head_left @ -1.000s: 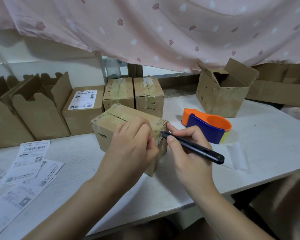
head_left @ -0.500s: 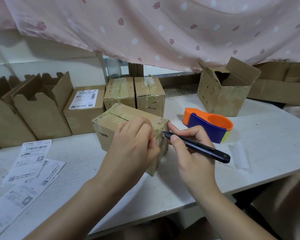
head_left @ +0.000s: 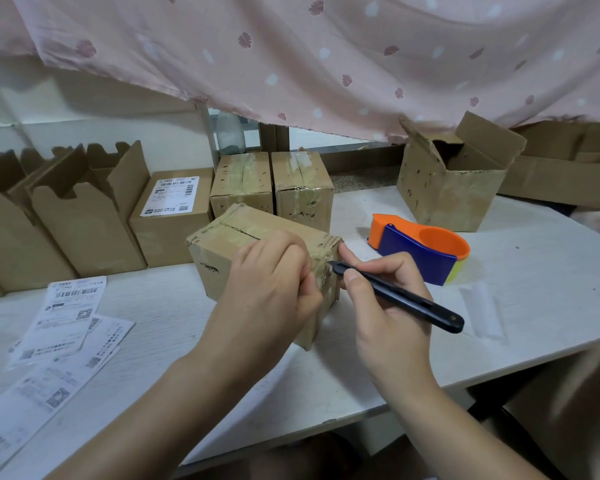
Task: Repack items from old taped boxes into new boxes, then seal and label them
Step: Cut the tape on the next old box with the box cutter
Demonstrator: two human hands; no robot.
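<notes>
An old taped cardboard box (head_left: 229, 247) stands in the middle of the white table (head_left: 534, 271). My left hand (head_left: 274, 289) grips its near right corner, fingers curled over the top edge. My right hand (head_left: 385, 299) holds a black utility knife (head_left: 406, 299) like a pen. The blade tip touches the taped right end of the box, just below the top edge. Two more taped old boxes (head_left: 274, 185) stand right behind it. An open old box (head_left: 451, 181) sits at the back right.
An orange and blue tape dispenser (head_left: 420, 251) lies right of the box. Several open new boxes (head_left: 66, 216) and a labelled box (head_left: 174, 209) line the left back. Shipping labels (head_left: 49, 341) lie at the front left. A pink curtain (head_left: 326, 53) hangs overhead.
The knife handle has swung slightly lower and to the right while its tip stays at the box's taped end. My left hand keeps its grip on the box.
</notes>
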